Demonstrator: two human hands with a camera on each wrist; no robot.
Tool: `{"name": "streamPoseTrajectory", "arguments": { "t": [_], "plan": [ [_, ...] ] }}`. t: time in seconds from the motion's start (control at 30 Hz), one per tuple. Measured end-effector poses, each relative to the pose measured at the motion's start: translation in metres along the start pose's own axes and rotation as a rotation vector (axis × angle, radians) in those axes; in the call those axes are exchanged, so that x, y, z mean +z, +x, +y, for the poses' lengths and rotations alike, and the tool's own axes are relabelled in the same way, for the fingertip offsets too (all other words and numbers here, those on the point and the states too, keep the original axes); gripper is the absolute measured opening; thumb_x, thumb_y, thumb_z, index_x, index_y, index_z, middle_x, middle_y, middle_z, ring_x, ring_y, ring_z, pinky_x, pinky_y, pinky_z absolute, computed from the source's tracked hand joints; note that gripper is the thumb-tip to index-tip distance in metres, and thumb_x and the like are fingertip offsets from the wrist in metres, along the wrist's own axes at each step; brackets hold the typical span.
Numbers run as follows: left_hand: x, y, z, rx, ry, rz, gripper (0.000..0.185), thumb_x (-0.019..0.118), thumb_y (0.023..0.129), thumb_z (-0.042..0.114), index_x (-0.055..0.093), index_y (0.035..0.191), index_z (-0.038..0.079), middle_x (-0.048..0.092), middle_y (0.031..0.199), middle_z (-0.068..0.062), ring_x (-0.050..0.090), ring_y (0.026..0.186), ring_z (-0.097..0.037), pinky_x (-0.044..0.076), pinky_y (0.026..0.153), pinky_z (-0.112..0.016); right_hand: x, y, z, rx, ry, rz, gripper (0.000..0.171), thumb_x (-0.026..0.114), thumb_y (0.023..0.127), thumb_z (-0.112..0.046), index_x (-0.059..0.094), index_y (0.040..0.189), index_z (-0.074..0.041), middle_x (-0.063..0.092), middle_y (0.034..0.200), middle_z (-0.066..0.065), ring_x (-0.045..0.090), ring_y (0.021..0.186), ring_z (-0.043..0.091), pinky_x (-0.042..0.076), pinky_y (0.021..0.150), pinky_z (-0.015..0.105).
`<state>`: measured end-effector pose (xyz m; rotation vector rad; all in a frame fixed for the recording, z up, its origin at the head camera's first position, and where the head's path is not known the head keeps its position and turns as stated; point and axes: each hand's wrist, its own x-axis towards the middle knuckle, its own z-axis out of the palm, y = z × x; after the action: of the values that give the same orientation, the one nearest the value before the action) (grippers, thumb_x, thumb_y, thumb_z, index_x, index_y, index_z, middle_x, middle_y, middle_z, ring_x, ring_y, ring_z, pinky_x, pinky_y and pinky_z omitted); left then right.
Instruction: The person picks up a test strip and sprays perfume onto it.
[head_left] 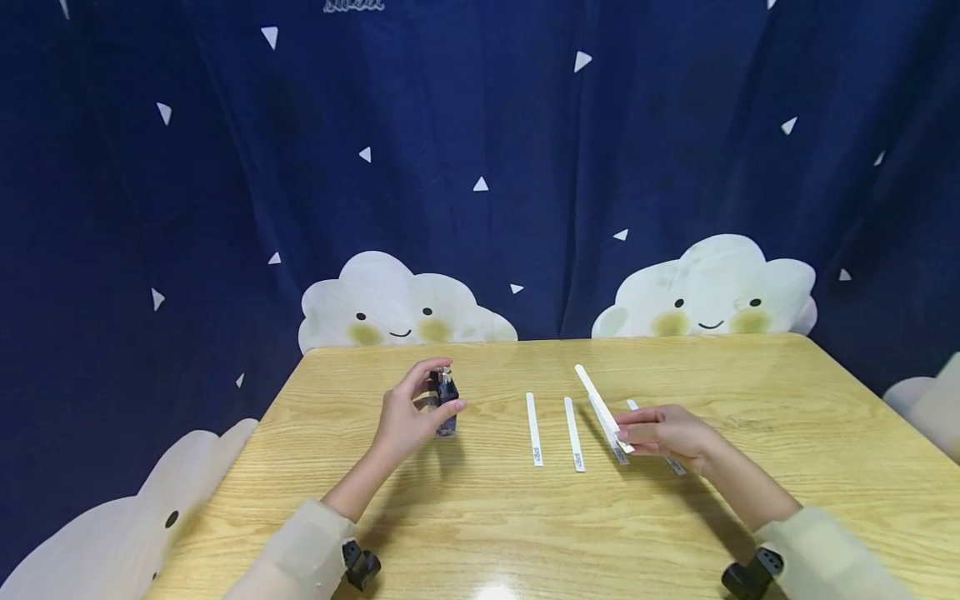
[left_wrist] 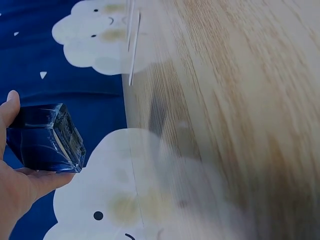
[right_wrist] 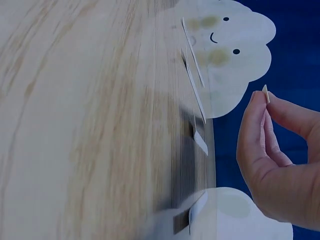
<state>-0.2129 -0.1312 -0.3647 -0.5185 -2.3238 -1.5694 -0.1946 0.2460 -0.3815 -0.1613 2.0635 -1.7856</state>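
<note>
Left grip: left hand has fingers and thumb curled round a small dark blue glass bottle; thumb on one side, fingertips on the other.
Bottle: upright, held just above the table, left of centre. Left wrist view shows its square base against the palm.
Right grip: right hand pinches one end of a white paper strip between thumb and forefinger; pinched tip also shows in the right wrist view.
Held strip: free end tilts up and away from the hand, off the table.
Other strips: two lie flat side by side between the hands; another lies under the held strip, partly hidden by the right hand.
Hands: well apart, bottle left, strips right.
Backdrop: dark blue curtain with white cloud faces behind the table.
Sleeves: pale, at both wrists.
</note>
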Motion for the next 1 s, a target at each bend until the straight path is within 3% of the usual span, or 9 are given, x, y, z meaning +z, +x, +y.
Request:
{"name": "streamPoseTrajectory", "arguments": {
  "t": [0.33, 0.73, 1.0],
  "plan": [
    [0.004, 0.0, 0.0, 0.002, -0.004, -0.015, 0.052, 0.081, 0.077, 0.012, 0.06, 0.123, 0.024, 0.063, 0.123, -0.013, 0.066, 0.107, -0.03, 0.059, 0.083, -0.04, 0.015, 0.007, -0.001, 0.003, 0.012, 0.004, 0.047, 0.068, 0.087, -0.009, 0.054, 0.125, 0.013, 0.069, 0.089, -0.007, 0.068, 0.083, 0.004, 0.058, 0.08, 0.021],
    [0.009, 0.005, 0.0, -0.004, -0.01, -0.032, 0.052, 0.08, 0.077, 0.011, 0.06, 0.123, 0.024, 0.063, 0.124, -0.012, 0.065, 0.108, -0.03, 0.058, 0.086, -0.042, 0.027, 0.015, -0.006, 0.005, 0.052, -0.036, 0.048, 0.065, 0.087, -0.005, 0.049, 0.127, 0.016, 0.07, 0.09, -0.005, 0.068, 0.083, 0.005, 0.059, 0.078, 0.021],
    [0.01, 0.008, 0.0, 0.04, -0.01, -0.066, 0.052, 0.08, 0.078, 0.012, 0.059, 0.124, 0.024, 0.064, 0.123, -0.01, 0.066, 0.104, -0.029, 0.059, 0.084, -0.039, 0.035, 0.02, -0.005, -0.008, 0.061, -0.072, 0.048, 0.064, 0.087, -0.004, 0.049, 0.127, 0.018, 0.069, 0.089, -0.005, 0.068, 0.08, 0.005, 0.059, 0.078, 0.023]
  ]
}}
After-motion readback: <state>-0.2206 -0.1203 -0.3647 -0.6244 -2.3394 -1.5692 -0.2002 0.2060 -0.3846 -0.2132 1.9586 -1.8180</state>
